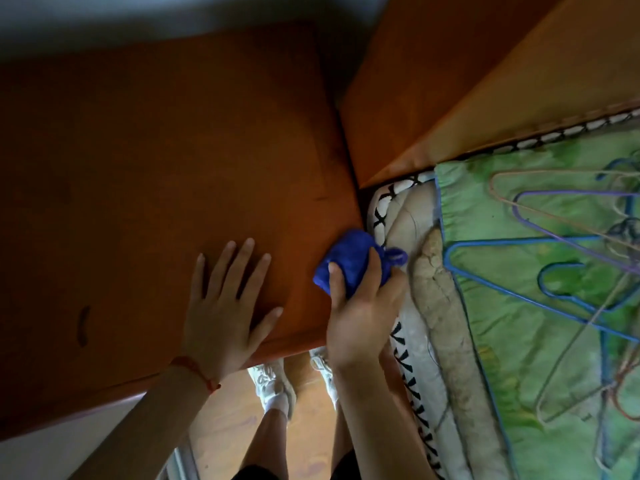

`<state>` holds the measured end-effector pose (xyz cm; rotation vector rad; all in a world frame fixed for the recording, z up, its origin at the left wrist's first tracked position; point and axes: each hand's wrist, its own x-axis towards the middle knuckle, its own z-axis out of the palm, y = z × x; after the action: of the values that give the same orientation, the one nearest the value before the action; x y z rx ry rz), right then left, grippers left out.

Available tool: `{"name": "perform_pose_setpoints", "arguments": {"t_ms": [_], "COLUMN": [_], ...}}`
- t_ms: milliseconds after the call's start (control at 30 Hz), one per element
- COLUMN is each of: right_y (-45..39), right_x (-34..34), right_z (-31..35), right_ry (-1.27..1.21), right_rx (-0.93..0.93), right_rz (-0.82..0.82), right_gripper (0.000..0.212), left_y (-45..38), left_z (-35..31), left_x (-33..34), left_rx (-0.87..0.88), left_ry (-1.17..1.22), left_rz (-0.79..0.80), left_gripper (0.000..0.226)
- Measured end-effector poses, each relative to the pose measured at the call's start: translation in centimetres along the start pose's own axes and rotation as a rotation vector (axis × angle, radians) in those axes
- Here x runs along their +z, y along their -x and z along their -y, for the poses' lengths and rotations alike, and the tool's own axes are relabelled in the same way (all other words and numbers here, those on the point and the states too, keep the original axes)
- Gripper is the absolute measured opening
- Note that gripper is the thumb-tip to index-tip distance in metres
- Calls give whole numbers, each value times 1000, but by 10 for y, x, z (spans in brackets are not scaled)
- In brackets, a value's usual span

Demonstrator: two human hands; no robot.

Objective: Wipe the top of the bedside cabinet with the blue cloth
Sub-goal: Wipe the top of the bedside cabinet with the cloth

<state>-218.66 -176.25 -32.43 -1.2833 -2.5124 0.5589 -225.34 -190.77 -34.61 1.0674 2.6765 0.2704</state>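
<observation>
While the blue cloth (pixel 349 263) sits bunched at the near right corner of the bedside cabinet (pixel 156 161), I have my right hand (pixel 360 306) closed over it and my left hand (pixel 225 306) spread flat on the top, holding nothing. I judge the wiping barely begun: the broad wooden surface beyond lies uncovered, with a dark mark near the left front edge. Nothing stands on top. The mattress (pixel 415 237) presses just beside the cloth, wire hangers (pixel 540 244) lying on the green sheet (pixel 519 323).

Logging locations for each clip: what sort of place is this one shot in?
Most likely a bedroom. A mattress with a green sheet lies beside the orange wooden bedside cabinet, and wire hangers are strewn on the sheet. The right hand presses a blue cloth on the cabinet top.
</observation>
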Motion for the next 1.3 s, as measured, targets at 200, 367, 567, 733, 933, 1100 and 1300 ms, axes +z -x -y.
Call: {"name": "perform_pose_setpoints", "arguments": {"t_ms": [200,367,567,733,933,1100,1300], "right_y": [27,-16,-36,-53,-54,-56,-86], "right_x": [-10,5,12,22,34,35,54], "right_z": [-3,17,30,38,57,67,100], "right_ry": [51,35,35,52,29,25,-8], "right_rx": [-8,-49,-88,-121,-23,-16,79], "right_rz": [41,58,60,43,16,34,19], "right_gripper": [59,55,56,55,59,60,60], "left_y": [-8,-8,-12,-45,-88,-87,-89], "left_z": [5,4,5,25,50,50,51], "left_x": [-2,-1,-6,-15,-24,-26,-30], "left_rx": [35,18,4,-98,-114,-113,-107], "left_ry": [-42,-48,15,22,-21,-17,1], "left_rz": [4,21,3,-96,-151,-131,-100], "left_gripper": [68,68,66,67,66,66,63]}}
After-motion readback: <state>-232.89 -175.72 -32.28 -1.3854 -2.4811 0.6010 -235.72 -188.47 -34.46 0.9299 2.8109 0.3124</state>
